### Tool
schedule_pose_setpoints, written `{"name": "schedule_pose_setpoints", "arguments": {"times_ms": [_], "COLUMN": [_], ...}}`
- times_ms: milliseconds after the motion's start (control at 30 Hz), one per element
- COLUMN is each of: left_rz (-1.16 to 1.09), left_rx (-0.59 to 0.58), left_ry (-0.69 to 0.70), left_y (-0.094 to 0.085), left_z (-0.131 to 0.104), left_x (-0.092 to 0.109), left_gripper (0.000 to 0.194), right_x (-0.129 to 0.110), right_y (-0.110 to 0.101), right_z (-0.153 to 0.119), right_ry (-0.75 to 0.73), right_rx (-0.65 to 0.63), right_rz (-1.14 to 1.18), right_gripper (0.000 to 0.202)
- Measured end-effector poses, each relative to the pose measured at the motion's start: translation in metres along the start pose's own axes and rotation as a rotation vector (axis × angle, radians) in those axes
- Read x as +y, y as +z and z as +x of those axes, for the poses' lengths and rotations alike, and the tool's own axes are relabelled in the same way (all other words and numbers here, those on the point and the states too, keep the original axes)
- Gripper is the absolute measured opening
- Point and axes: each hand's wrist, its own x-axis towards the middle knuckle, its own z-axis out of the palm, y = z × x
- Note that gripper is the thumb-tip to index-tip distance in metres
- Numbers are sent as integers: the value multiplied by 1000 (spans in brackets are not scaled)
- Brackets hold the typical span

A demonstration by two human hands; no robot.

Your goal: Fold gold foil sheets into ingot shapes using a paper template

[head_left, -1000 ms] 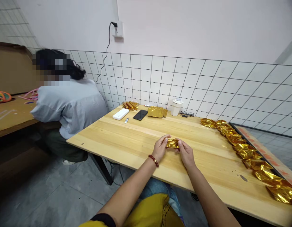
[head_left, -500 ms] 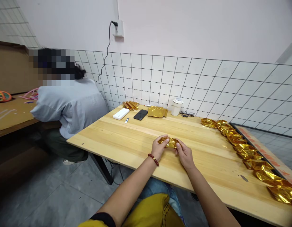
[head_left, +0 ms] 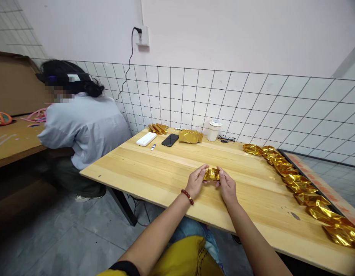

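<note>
Left hand (head_left: 195,182) and right hand (head_left: 228,187) slightly wider apart than half a second ago | fingers clamped on both ends of gold foil piece (head_left: 212,174) | piece between them, over desk (head_left: 148,168) | judgement: handling apparently unfinished

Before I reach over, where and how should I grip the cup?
I'd grip the cup around its body, below the lid, from the near side: it stands upright, with the wall behind, foil left and glasses right. Left hand and right hand both hold a gold strip, so free one first.
</note>
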Motion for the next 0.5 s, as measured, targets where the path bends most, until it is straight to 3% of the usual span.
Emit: {"name": "schedule_pose_setpoints", "arguments": {"times_ms": [233,400,500], "left_rz": [-136,-112,-111], "left_rx": [134,149,154], "left_ry": [-5,-41,-70], "left_y": [0,-3,-4], "left_z": [4,8,7], "left_x": [0,-1,1], "left_gripper": [60,44,45], "right_x": [6,7,5], "right_y": [0,1,2], "right_z": [3,5,4], "right_ry": [33,68,52], "right_rx": [11,56,45], "right_rz": [61,115,72], "right_gripper": [64,65,63]}}
